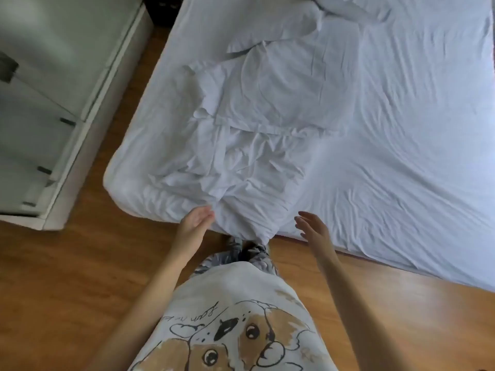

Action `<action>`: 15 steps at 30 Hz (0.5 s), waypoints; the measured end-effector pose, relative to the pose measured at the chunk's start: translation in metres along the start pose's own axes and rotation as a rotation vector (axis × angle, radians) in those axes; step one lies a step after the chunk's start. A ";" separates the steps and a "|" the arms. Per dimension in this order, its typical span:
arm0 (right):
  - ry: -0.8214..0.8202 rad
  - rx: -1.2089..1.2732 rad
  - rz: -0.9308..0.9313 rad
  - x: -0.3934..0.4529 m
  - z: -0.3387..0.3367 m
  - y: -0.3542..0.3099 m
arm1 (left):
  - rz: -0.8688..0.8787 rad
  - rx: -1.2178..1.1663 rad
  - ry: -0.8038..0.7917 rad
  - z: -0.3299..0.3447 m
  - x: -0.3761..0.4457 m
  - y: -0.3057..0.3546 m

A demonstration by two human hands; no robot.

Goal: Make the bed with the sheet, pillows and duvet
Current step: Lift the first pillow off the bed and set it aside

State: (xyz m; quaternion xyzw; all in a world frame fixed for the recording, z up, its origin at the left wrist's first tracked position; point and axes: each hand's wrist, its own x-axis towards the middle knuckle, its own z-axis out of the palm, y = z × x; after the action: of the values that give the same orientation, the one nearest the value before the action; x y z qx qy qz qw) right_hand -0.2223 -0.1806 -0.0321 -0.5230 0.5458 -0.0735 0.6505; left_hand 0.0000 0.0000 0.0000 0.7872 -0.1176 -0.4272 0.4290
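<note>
The bed [401,129] runs off the top and right edges; the blurred cabinet [53,103] is cut off left.

One bed [401,170], one crumpled white duvet [254,135], two hands, one white cabinet [53,89]

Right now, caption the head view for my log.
Open left hand and right hand flank rumpled white bedding hanging off the bed.

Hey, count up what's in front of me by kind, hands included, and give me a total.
Hands: 2, left and right
Loose crumpled bedding: 1
Bed: 1
Pillow: 1, partly out of view
White cabinet: 1
Total: 6
</note>
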 end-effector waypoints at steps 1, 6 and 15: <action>-0.013 -0.019 -0.003 0.003 0.007 -0.003 | -0.001 0.003 0.021 -0.007 -0.002 -0.004; -0.091 -0.069 0.008 0.009 0.054 -0.017 | -0.058 -0.017 0.133 -0.053 -0.017 -0.037; -0.166 -0.274 -0.077 -0.008 0.195 -0.032 | -0.045 -0.147 0.260 -0.195 -0.031 -0.105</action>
State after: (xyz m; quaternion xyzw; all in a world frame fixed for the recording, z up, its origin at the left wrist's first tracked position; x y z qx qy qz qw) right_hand -0.0566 -0.0723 -0.0302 -0.6317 0.4748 0.0203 0.6124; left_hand 0.1130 0.1932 -0.0115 0.8047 -0.0116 -0.3386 0.4875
